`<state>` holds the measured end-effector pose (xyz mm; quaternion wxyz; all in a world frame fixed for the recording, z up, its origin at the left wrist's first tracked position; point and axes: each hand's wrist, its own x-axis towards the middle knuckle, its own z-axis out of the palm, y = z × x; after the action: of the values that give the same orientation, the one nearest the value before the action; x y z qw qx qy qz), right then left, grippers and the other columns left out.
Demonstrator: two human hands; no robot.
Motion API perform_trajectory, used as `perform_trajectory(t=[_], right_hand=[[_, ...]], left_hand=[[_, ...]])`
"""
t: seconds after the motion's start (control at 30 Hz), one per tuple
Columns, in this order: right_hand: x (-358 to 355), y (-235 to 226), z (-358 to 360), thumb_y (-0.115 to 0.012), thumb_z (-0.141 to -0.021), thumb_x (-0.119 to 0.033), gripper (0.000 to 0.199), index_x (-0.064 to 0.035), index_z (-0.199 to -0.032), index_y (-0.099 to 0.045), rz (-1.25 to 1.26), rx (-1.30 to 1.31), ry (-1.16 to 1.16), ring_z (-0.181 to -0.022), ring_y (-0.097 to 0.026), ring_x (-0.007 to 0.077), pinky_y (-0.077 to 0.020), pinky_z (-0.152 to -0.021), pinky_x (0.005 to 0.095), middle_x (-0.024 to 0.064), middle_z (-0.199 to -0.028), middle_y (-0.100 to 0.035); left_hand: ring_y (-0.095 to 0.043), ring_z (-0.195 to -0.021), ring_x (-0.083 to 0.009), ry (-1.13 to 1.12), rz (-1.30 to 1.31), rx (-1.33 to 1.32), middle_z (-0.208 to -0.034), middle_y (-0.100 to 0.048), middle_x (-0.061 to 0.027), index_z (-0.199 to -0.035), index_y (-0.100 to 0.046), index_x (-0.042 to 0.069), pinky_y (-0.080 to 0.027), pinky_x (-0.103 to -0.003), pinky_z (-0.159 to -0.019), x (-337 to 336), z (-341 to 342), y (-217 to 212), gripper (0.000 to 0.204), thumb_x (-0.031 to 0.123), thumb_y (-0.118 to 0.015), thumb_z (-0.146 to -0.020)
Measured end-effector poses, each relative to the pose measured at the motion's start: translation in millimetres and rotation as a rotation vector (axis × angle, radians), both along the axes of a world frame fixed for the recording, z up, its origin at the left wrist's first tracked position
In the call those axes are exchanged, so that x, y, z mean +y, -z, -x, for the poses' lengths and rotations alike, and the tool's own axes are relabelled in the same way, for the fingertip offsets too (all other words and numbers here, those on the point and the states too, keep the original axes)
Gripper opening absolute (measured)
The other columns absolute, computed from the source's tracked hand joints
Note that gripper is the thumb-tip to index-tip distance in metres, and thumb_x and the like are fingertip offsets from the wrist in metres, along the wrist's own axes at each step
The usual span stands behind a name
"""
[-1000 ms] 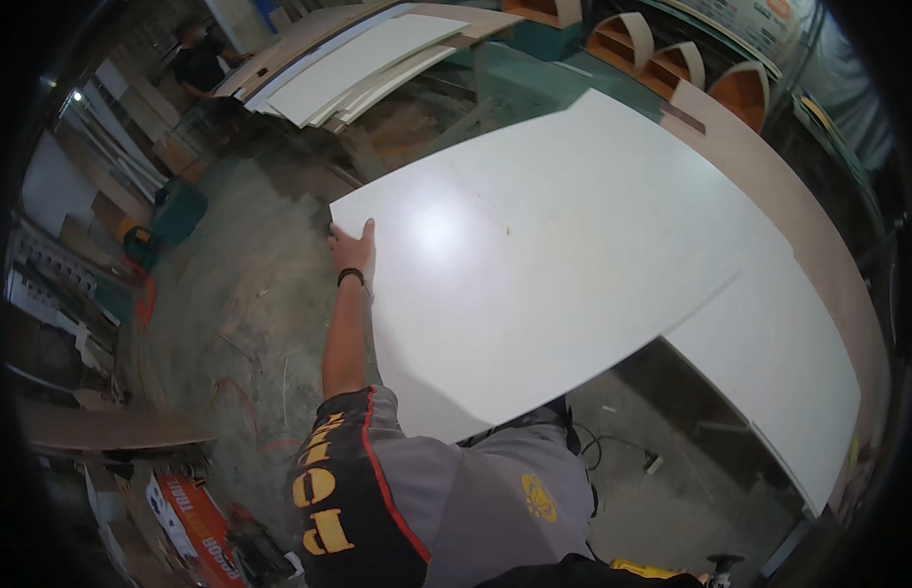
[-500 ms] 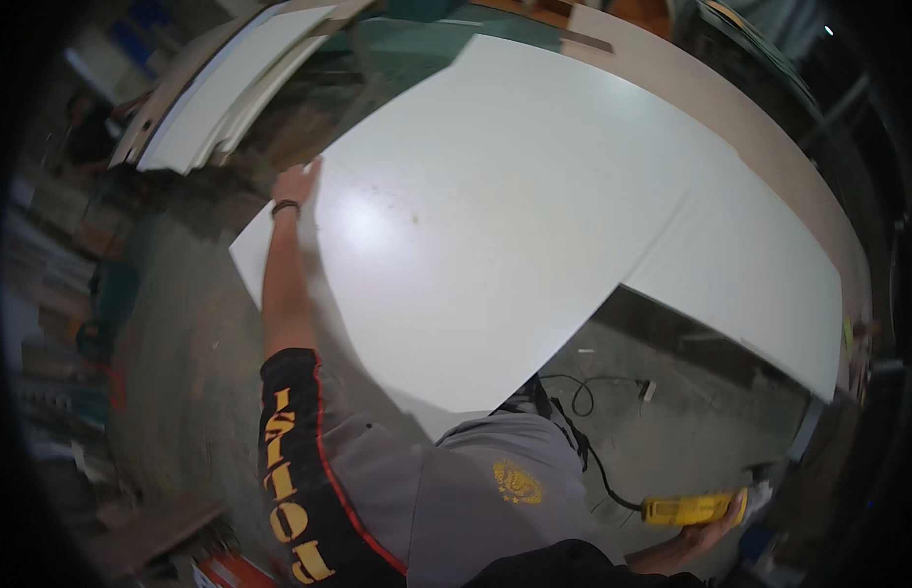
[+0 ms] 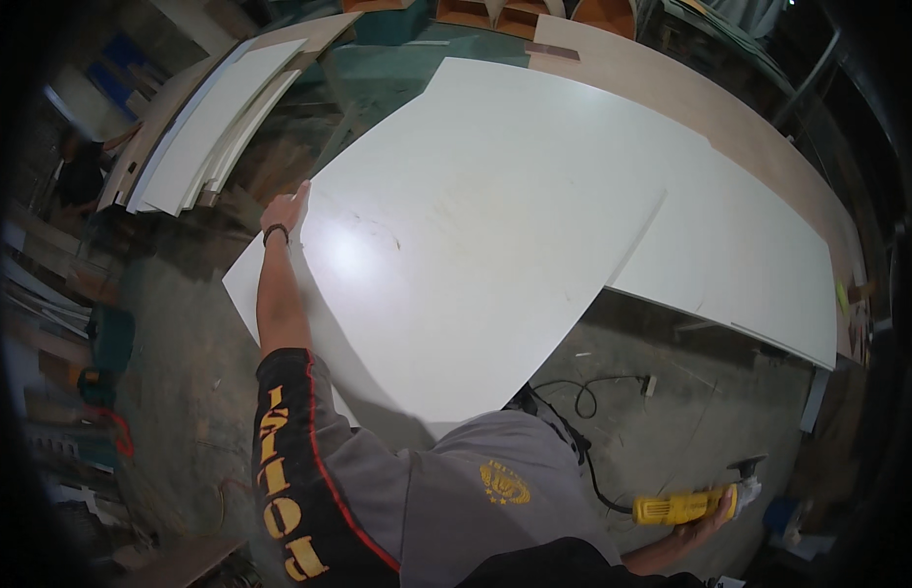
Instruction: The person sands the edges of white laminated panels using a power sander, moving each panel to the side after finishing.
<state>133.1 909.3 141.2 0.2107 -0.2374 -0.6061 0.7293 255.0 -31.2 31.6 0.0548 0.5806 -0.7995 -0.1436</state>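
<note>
A large white board [image 3: 495,225] lies in front of me, its near edge against my body. My left hand [image 3: 286,209] is stretched out to the board's left edge and grips it there, a dark band on the wrist. A second white panel [image 3: 750,265] lies under it to the right. My right hand [image 3: 706,517] hangs low at my right side and holds a yellow angle grinder [image 3: 686,505], whose black cord [image 3: 583,431] trails over the floor.
Several white boards [image 3: 206,132] are stacked at the upper left. A long brown panel [image 3: 730,108] runs behind the white ones. The concrete floor [image 3: 182,363] shows on the left, with clutter [image 3: 94,392] along the left side. Wooden cabinets [image 3: 534,12] stand at the top.
The view has swung right and down, so the board and my left hand sit more to the left. My left hand keeps its hold on the board's edge; the grinder has come further into view.
</note>
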Motion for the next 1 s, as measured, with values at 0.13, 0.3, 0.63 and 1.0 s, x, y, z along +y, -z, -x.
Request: perform_trajectory(t=[0.13,0.3,0.63,1.0], right_hand=[[29,12,1,-0.078,-0.091,-0.033,0.041,-0.0067,-0.116,-0.057,-0.014,0.014,-0.068,-0.082,-0.06,0.018,-0.0524,-0.072,0.0333,0.006,-0.091,-0.059],[19,15,5,-0.078,-0.091,-0.034,0.042,-0.0055,-0.116,-0.059,0.005,0.004,-0.058,-0.083,-0.06,0.0178,-0.0515,-0.073,0.0334,0.0066,-0.093,-0.059],[25,37,10,-0.078,-0.09,-0.037,0.046,-0.0049,-0.119,-0.061,-0.009,-0.013,-0.124,-0.087,-0.061,0.0193,-0.0513,-0.08,0.0362,0.0077,-0.096,-0.061],[32,61,36,-0.074,-0.094,-0.031,0.031,-0.0067,-0.107,-0.06,0.05,0.018,-0.239,-0.081,-0.059,0.0164,-0.0517,-0.071,0.0332,0.0049,-0.09,-0.059]], left_hand=[[-0.062,-0.125,-0.0399,0.008,0.04,0.006,-0.13,-0.069,-0.0208,-0.129,-0.071,0.008,-0.045,-0.05,-0.108,4,6,-6,0.097,0.087,-0.034,-0.088],[-0.063,-0.124,-0.0392,-0.009,0.06,-0.013,-0.128,-0.07,-0.0207,-0.128,-0.073,0.01,-0.046,-0.05,-0.108,8,7,-23,0.098,0.09,-0.037,-0.085],[-0.066,-0.12,-0.0379,0.07,0.116,-0.088,-0.126,-0.072,-0.0184,-0.122,-0.076,0.012,-0.049,-0.05,-0.103,15,28,-48,0.094,0.089,-0.035,-0.087],[-0.065,-0.123,-0.0354,0.039,0.118,-0.072,-0.129,-0.07,-0.019,-0.134,-0.07,0.011,-0.047,-0.048,-0.108,19,20,-49,0.098,0.09,-0.039,-0.085]])
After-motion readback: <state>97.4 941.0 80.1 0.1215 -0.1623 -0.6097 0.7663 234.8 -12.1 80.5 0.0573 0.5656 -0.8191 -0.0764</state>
